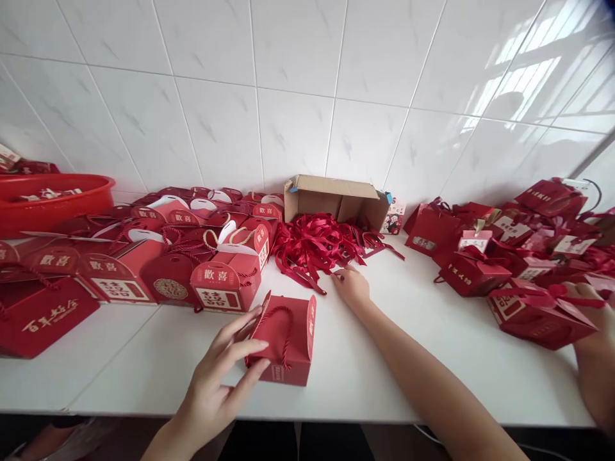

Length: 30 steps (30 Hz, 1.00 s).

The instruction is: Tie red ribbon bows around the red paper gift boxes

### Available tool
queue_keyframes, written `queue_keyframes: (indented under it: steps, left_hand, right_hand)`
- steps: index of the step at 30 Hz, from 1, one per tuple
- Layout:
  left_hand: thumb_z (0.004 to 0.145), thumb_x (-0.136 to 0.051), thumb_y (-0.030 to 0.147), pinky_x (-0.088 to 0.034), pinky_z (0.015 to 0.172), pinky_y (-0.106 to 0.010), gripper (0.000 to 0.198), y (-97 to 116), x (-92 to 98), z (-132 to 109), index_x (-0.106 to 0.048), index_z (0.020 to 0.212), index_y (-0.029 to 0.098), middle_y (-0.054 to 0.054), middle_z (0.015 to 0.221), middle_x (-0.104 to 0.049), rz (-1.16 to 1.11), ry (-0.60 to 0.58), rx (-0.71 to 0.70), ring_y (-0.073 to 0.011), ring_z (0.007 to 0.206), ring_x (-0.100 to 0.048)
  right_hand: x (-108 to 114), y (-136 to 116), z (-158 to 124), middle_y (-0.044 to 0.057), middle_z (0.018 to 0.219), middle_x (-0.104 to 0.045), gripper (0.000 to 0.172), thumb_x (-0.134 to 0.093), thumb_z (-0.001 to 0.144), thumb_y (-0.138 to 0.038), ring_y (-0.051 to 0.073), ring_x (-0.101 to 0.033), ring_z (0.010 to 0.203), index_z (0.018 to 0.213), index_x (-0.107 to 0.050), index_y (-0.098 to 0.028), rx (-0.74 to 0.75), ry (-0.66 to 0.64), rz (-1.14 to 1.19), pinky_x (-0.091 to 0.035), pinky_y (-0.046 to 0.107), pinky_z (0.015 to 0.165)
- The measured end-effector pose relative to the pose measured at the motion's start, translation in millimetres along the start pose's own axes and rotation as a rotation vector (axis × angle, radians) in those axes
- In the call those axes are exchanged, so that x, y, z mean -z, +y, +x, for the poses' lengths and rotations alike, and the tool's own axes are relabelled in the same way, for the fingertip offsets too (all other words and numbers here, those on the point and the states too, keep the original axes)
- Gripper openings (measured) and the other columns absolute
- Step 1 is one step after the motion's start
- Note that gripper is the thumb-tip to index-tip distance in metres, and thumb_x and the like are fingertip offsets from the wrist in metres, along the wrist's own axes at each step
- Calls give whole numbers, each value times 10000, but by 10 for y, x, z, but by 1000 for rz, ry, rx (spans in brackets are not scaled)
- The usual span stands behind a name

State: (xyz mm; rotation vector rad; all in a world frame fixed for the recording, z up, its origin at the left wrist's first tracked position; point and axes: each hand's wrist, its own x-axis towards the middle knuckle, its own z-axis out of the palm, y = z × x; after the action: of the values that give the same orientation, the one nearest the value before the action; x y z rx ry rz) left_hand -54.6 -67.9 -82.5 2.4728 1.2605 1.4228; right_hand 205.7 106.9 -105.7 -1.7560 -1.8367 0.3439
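A small red gift box (288, 336) with a twisted rope handle stands near the table's front edge. My left hand (225, 371) grips its left side, thumb and fingers on the lid and wall. A heap of shiny dark red ribbons (317, 240) spills from an open cardboard box. At the heap's front edge my right hand (353, 288) is closed, its fingertips pinching what looks like a ribbon end; the fingers partly hide it.
Rows of red gift boxes (175, 278) fill the left, beside a red plastic basin (57, 195). The cardboard box (336, 186) lies against the tiled wall. At right are ribbon-tied boxes (475, 272); another person's hand (590, 320) touches the nearest one (542, 320).
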Motion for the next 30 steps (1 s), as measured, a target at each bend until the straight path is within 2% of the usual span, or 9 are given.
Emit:
queue_keyframes:
  steps: [3, 6, 10, 13, 17, 21, 25, 28, 30]
  left_hand:
    - [796, -604, 62, -501, 954, -345, 352, -57, -67, 5, -515, 1071, 264, -75, 1260, -533, -101, 121, 52, -225, 1180, -552]
    - [755, -677, 145, -539, 825, -299, 317, -79, -81, -33, -507, 1000, 253, -39, 1009, -585, -161, 307, 219, -192, 957, -618]
    - [763, -671, 372, -546, 700, -271, 227, -106, -38, -99, -554, 872, 211, -35, 832, -629, -144, 213, 558, -188, 779, -641]
    - [735, -671, 456, -550, 723, -282, 320, -112, -5, -141, -561, 893, 200, -50, 849, -658, -132, 172, 662, -209, 814, -654]
    - [795, -611, 435, -538, 703, -266, 266, -111, -9, -199, -562, 899, 194, -41, 825, -653, -28, 112, 621, -197, 802, -652]
    - [807, -585, 307, -511, 625, -256, 100, -117, -34, -227, -547, 813, 215, -11, 705, -622, 147, 55, 378, -177, 682, -621]
    - [784, -557, 179, -506, 638, -251, 88, -60, -41, -236, -492, 738, 219, -18, 759, -600, 182, 16, 271, -164, 697, -609]
    - [790, -504, 104, -506, 714, -262, 132, -12, -40, -281, -465, 743, 221, -33, 845, -548, 153, 92, 263, -159, 785, -595]
    - [790, -485, 84, -505, 766, -294, 145, -15, -39, -325, -477, 814, 227, -49, 920, -534, 129, 174, 268, -172, 861, -592]
  right_hand:
    - [5, 38, 8, 36, 1003, -657, 207, -507, 884, -254, 163, -611, 817, 876, -714, -238, 2, -10, -34, -381, 243, 605]
    - [9, 29, 8, 39, 988, -656, 206, -508, 891, -281, 160, -608, 818, 922, -707, -240, 16, -21, -56, -380, 237, 603]
    - [-7, 7, 0, 32, 1030, -629, 237, -525, 892, -343, 158, -612, 842, 1045, -698, -291, 62, -46, -78, -391, 242, 618]
    - [8, -10, -14, 21, 1015, -621, 215, -539, 892, -363, 153, -613, 858, 987, -724, -308, 97, -77, -92, -392, 239, 626]
    - [74, -45, -48, 31, 1000, -628, 183, -576, 884, -361, 159, -616, 862, 897, -724, -255, 94, -109, -97, -395, 239, 632]
    - [140, -50, -93, 76, 978, -638, 161, -537, 894, -209, 182, -619, 825, 867, -695, -190, 29, -121, -102, -392, 258, 624]
    - [161, -22, -133, 125, 1082, -614, 208, -506, 901, -207, 213, -614, 880, 1050, -647, -171, -17, -98, -81, -407, 282, 655]
    - [137, -18, -148, 99, 1141, -593, 320, -583, 868, -341, 214, -602, 929, 1166, -611, -227, -17, -77, -23, -412, 281, 678]
    - [102, -25, -150, 71, 1073, -608, 272, -613, 842, -384, 205, -601, 903, 1074, -669, -253, -24, -67, 29, -406, 276, 671]
